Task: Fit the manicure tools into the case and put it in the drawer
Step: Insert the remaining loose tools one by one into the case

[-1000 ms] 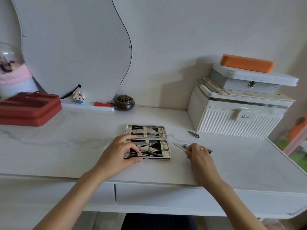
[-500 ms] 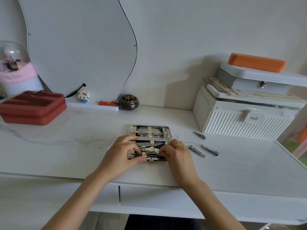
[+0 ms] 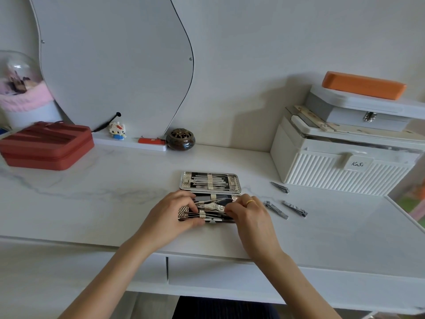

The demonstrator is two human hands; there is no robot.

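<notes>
Currently mid-fit: case (image 3: 209,196) open flat on bench (image 3: 115,203), near front edge, above drawer (image 3: 230,275). Left hand (image 3: 170,215) curled on case's left end, thumb at front edge, pinning it. Right hand (image 3: 250,217) fingertips pinching a tool at the near half's right side; exact tool can't tell. Three clippers (image 3: 286,204) loose on bench to the right, apart from case. Likely light, stiff steel, slick chrome, so take by the flat sides, mid-length. Elastic loops prob. tight. Case rigid, hinged; best lifted by long edges once closed.
</notes>
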